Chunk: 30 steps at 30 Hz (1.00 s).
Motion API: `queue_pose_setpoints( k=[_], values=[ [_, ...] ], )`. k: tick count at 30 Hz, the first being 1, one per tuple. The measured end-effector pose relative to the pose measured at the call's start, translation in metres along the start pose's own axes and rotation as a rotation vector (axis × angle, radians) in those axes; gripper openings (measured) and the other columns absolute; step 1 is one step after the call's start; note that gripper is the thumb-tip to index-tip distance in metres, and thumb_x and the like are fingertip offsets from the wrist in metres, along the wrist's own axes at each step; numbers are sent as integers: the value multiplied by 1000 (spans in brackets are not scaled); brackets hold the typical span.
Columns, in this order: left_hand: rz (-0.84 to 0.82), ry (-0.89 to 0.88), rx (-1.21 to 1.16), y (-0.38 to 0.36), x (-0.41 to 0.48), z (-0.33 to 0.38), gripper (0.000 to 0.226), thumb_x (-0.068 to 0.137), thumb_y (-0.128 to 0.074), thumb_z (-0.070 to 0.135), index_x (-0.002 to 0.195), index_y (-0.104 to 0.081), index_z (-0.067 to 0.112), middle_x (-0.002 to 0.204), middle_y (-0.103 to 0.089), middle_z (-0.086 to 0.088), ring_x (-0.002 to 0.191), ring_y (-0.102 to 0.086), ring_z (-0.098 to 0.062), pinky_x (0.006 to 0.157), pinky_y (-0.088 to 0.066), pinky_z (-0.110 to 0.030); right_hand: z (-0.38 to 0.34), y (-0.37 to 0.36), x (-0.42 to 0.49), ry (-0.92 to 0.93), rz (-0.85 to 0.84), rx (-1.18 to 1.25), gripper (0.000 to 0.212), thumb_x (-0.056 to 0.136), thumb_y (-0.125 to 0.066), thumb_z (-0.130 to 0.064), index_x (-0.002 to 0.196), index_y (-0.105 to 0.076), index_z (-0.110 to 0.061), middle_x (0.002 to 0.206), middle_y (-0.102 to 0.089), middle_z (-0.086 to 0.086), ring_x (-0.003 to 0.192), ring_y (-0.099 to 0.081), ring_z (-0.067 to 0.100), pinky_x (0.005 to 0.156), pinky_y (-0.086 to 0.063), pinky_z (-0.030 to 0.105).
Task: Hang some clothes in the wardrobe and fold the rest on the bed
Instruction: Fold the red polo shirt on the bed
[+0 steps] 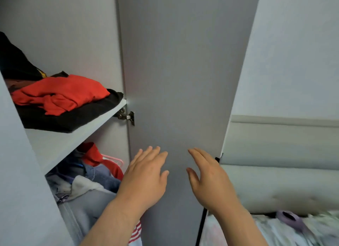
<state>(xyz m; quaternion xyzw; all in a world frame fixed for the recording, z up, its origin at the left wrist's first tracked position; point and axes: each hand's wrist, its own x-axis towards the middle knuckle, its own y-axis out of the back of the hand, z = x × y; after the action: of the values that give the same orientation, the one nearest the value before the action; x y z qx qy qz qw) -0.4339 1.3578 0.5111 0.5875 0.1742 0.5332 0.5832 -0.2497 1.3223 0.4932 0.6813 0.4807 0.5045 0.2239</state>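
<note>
Two hands, left hand, right hand, fingers straight, before one wardrobe door.

A home bedroom — an open grey laminate wardrobe fills the left, its grey door swung out on a metal hinge. A crumpled red garment lies on folded black cloth at the front edge of the grey shelf; below hang a pale grey hooded top and blue denim. At the right — a padded cream headboard above pale patterned bedding.
</note>
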Motion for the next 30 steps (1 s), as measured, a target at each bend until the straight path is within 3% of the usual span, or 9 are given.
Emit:
queue_pose_setpoints(
  k=[4, 6, 10, 13, 16, 18, 30],
  values=[
    [-66, -88, -123, -20, -6, 41, 55, 102, -43, 40, 154, -27, 33, 163, -19, 12, 151, -10, -5, 118, -4, -19, 31, 19, -36, -119, 11, -13, 52, 99, -54, -29, 149, -40, -27, 151, -41, -14, 138, -37, 4, 101, -23, 7],
    [-104, -144, -179, -28, -8, 62, 55, 102, -42, 41, 154, -23, 36, 163, -15, 18, 150, -7, 1, 116, -5, -16, 46, 26, -51, -174, 18, -31, 51, 98, -55, -27, 148, -43, -27, 148, -45, -15, 135, -40, 4, 100, -23, 8],
    [-189, -235, -239, -57, 2, 104, 55, 104, -41, 36, 154, -20, 39, 162, -10, 24, 148, -4, 5, 115, -8, -14, 93, 41, -83, -343, 50, -98, 53, 93, -65, -22, 143, -50, -20, 144, -52, -3, 131, -50, 17, 104, -38, 25],
    [-255, -340, -249, -85, 15, 136, 55, 104, -40, 31, 154, -18, 39, 162, -9, 24, 148, -4, 5, 112, -7, -11, 133, 56, -106, -461, 85, -173, 54, 86, -73, -17, 137, -57, -16, 137, -59, 2, 123, -57, 23, 97, -48, 35],
    [-358, -428, -243, -115, 29, 165, 56, 106, -36, 30, 156, -14, 35, 163, -6, 20, 149, -1, 3, 106, 8, -9, 167, 73, -127, -558, 87, -243, 52, 91, -67, -20, 141, -53, -18, 143, -53, -2, 131, -50, 20, 103, -44, 35],
    [-418, -463, -233, -137, 39, 177, 56, 106, -35, 31, 157, -10, 33, 164, -2, 18, 149, 0, 1, 107, 10, -11, 184, 84, -141, -619, 75, -270, 52, 93, -64, -21, 142, -51, -19, 145, -50, -4, 134, -48, 19, 105, -43, 33],
    [-554, -698, -281, -208, 81, 227, 57, 103, -42, 40, 155, -22, 31, 162, -19, 15, 149, -16, -3, 116, -12, -18, 208, 139, -231, -1094, 93, -396, 56, 100, -52, -32, 152, -33, -30, 156, -34, -12, 140, -37, 12, 111, -30, 25]
  ],
)
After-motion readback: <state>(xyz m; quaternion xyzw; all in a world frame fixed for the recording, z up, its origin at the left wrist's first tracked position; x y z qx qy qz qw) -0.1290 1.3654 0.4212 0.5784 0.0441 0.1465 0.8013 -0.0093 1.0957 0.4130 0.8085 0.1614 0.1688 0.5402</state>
